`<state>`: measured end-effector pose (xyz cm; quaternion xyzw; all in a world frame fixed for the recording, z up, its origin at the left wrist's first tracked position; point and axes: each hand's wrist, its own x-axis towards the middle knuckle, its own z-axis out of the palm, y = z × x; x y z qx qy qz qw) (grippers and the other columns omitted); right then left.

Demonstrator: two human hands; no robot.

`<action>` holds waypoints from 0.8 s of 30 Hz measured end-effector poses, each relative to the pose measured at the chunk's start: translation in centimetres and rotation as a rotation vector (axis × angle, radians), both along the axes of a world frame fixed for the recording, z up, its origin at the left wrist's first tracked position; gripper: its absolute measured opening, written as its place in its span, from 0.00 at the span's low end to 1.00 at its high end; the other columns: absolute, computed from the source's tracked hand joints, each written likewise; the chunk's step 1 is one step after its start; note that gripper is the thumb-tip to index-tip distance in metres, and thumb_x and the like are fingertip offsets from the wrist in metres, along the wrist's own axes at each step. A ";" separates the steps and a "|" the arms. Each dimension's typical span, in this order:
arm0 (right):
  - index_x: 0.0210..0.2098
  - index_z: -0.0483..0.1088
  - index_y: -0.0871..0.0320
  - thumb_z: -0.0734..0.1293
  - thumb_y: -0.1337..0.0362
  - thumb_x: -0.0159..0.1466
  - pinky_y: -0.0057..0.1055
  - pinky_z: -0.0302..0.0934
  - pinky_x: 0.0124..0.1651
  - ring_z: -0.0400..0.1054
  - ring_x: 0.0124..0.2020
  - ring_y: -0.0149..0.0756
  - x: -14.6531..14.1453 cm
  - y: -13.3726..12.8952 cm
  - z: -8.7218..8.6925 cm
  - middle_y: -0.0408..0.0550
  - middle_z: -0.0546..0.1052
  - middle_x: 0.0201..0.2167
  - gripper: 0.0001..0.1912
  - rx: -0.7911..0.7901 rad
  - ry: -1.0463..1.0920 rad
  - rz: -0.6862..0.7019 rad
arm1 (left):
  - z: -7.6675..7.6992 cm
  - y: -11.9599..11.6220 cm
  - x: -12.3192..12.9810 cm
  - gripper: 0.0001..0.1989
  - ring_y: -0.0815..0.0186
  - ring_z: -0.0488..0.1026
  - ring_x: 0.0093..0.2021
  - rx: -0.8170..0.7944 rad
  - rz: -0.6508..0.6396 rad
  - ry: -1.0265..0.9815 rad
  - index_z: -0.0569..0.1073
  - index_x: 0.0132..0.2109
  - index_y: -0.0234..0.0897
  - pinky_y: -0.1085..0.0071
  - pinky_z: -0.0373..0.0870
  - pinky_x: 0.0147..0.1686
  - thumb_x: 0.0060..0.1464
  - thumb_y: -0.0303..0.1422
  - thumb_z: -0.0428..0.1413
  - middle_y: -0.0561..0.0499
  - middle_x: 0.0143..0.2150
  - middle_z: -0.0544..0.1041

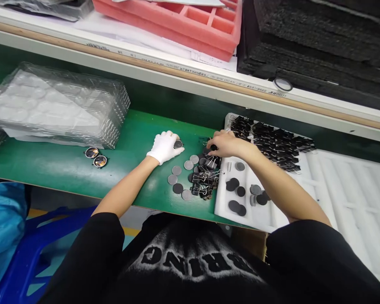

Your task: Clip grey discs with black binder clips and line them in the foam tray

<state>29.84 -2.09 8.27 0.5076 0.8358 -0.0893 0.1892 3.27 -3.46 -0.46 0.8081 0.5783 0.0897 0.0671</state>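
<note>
My left hand [165, 147], in a white glove, rests on the green table with thumb and forefinger closed round a dark round disc [178, 144]. Bare, my right hand [225, 142] has its fingers curled over the upper end of a heap of black binder clips [205, 181]. Something dark shows between those fingers, too covered to name. Several grey discs [176, 170] lie on the table between the hands and my body, with a black disc [177, 188] among them. More dark discs [232, 184] sit on the white foam tray [221, 198] below my right forearm.
Rows of black binder clips [266, 141] lie on the tray's far part. Clear plastic trays [110, 109] are stacked at the left, near two shiny round pieces [96, 157]. A shelf edge [164, 69] crosses behind, bearing pink foam [177, 25] and black foam [316, 46].
</note>
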 end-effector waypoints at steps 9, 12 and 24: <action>0.48 0.81 0.56 0.70 0.64 0.69 0.45 0.57 0.55 0.70 0.60 0.55 0.8 0.6 -0.6 0.58 0.79 0.53 0.10 0.056 0.085 0.007 | 0.3 0.1 -0.9 0.26 0.46 0.75 0.56 -0.012 -0.056 0.047 0.80 0.58 0.38 0.56 0.67 0.51 0.64 0.52 0.60 0.39 0.55 0.80; 0.47 0.83 0.54 0.75 0.62 0.65 0.48 0.56 0.57 0.71 0.60 0.58 1.1 0.2 -0.8 0.56 0.81 0.51 0.11 0.016 0.007 0.028 | 0.3 0.1 -1.0 0.26 0.46 0.75 0.56 -0.008 -0.060 0.047 0.80 0.58 0.38 0.56 0.67 0.51 0.65 0.52 0.60 0.39 0.55 0.80; 0.40 0.86 0.52 0.65 0.54 0.74 0.39 0.66 0.48 0.78 0.43 0.45 2.7 0.5 0.0 0.50 0.87 0.44 0.18 -0.096 0.319 0.036 | 0.3 0.2 -1.0 0.26 0.46 0.75 0.55 -0.004 -0.083 0.058 0.81 0.58 0.38 0.56 0.65 0.50 0.65 0.52 0.59 0.40 0.54 0.80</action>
